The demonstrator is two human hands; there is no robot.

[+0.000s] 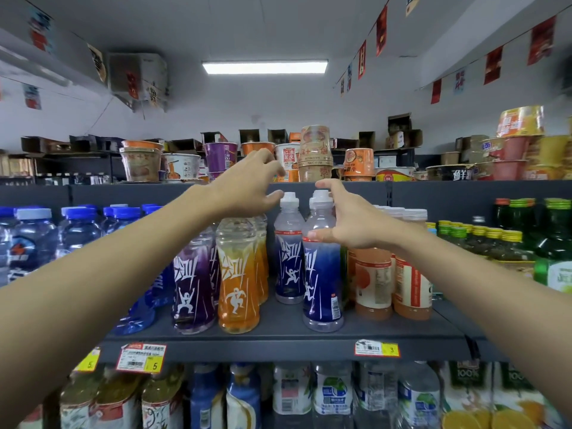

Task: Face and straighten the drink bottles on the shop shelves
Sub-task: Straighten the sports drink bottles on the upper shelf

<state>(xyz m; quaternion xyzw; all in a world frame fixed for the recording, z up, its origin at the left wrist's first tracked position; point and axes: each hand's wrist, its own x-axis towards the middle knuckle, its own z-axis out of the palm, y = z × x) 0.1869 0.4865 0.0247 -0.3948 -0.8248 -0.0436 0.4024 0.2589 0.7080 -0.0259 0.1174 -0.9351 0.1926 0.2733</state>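
Two bare hands reach to the dark grey metal shelf point(371, 326) at chest height, where waisted clear-plastic sports drink bottles stand in short rows. At the front stand one purple bottle point(192, 283), one orange bottle point(237, 274) and two blue bottles: the rear blue bottle point(288, 252) set further back and the front blue bottle point(322, 274) nearest the edge, both with white sport caps and white running-figure labels. More orange and purple bottles stand behind the front ones, too overlapped to count. The left hand point(244, 184) hovers with fingers spread and slightly curled above the caps of the orange row, its thumb near the rear blue bottle's cap, holding nothing. The right hand point(349, 221) is also spread, thumb laid against the shoulder of the front blue bottle and fingers arched up beside its cap; whether they touch cannot be told. Just right stand two peach juice bottles point(393, 274) with white lids at the front. Two price tags point(376, 348) hang on the shelf lip, another partly hidden. Paper noodle cups point(315, 153) crowd the top shelf.
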